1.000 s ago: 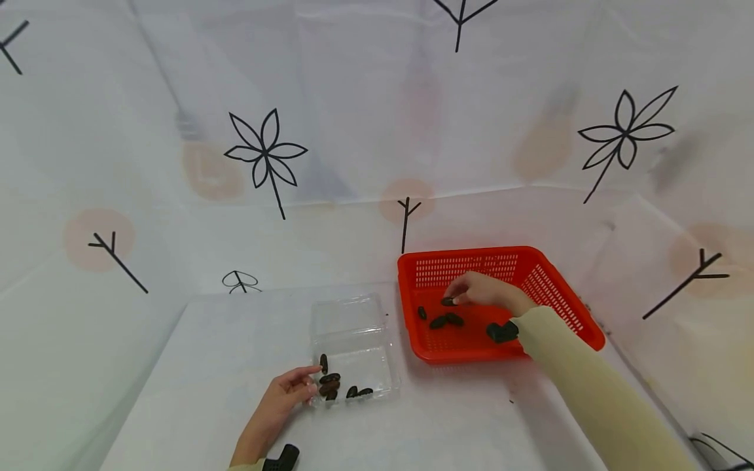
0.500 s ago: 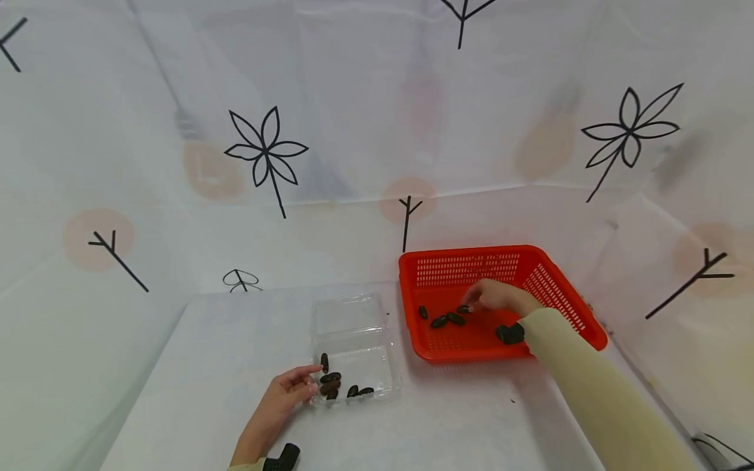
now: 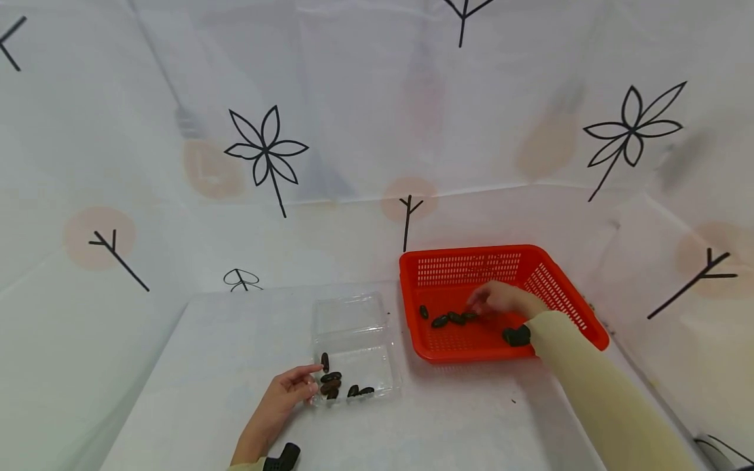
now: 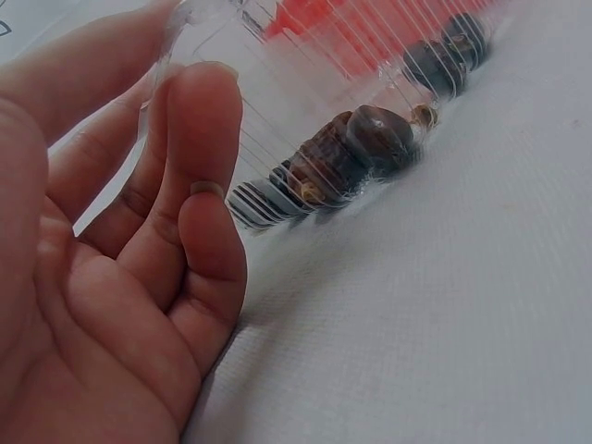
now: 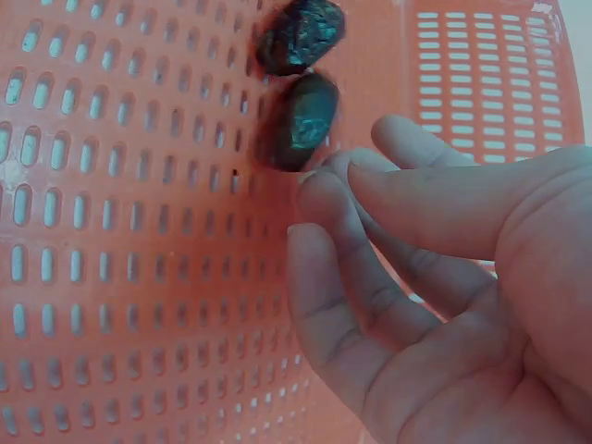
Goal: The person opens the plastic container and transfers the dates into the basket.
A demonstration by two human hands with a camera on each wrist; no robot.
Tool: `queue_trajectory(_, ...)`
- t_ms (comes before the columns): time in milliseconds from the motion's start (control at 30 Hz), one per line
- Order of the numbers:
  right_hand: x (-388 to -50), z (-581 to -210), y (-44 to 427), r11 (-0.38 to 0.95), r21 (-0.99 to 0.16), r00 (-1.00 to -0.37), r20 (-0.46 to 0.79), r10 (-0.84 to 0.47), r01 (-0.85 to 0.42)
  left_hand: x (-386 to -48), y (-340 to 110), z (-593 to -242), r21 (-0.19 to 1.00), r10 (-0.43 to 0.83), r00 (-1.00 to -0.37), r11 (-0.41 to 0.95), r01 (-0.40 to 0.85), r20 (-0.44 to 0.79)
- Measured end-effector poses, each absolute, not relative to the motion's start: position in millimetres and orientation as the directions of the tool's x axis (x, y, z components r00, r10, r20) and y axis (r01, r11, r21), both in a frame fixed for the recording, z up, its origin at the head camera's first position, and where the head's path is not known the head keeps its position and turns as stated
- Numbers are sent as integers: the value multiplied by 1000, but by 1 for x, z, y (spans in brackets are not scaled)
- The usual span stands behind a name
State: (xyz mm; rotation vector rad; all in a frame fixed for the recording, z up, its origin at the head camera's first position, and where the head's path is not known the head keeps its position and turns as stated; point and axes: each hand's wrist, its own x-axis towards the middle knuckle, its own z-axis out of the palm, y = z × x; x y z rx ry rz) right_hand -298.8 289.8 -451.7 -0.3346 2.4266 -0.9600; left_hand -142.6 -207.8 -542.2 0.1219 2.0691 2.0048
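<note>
At the left side of a clear plastic box [image 3: 377,366] is my left hand [image 3: 279,400], its fingers on the box's side wall. In the left wrist view the left hand [image 4: 139,213] grips that wall, with dark oval pieces [image 4: 324,157] behind the plastic. Inside the red basket [image 3: 465,356], my right hand [image 3: 501,298] is just right of a row of dark oval pieces [image 3: 456,318]. The right wrist view shows the right hand [image 5: 425,268] with bent, relaxed fingers and nothing between them, close to a dark piece [image 5: 301,122].
The box's raised clear lid [image 3: 347,315] extends toward the back. Several dark pieces [image 3: 331,377] lie in the box's left and front parts. Another dark piece [image 3: 424,312] is at the basket's left. A patterned cloth [image 3: 353,131] hangs behind the white table [image 3: 224,366].
My right hand has moved right within the basket and let go of a dark piece, which now lies at the row's right end. The left hand has stayed at the box.
</note>
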Motion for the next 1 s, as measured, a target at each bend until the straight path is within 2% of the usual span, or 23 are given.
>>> queue_trajectory(200, -299, -444, 288, 701, -712, -850, -348, -395, -34, -143, -207, -542, 990, 231, -963, 47, -130, -138)
queue_trajectory(433, -298, -434, 276, 685, -723, -852, -296, -432, -96, -142, -207, -542, 989, 224, -963, 48, -142, -149)
queue_trajectory(1000, -286, -397, 212, 628, -729, -824, -160, -543, -272, -144, -207, -541, 987, 225, -961, 58, -152, -161)
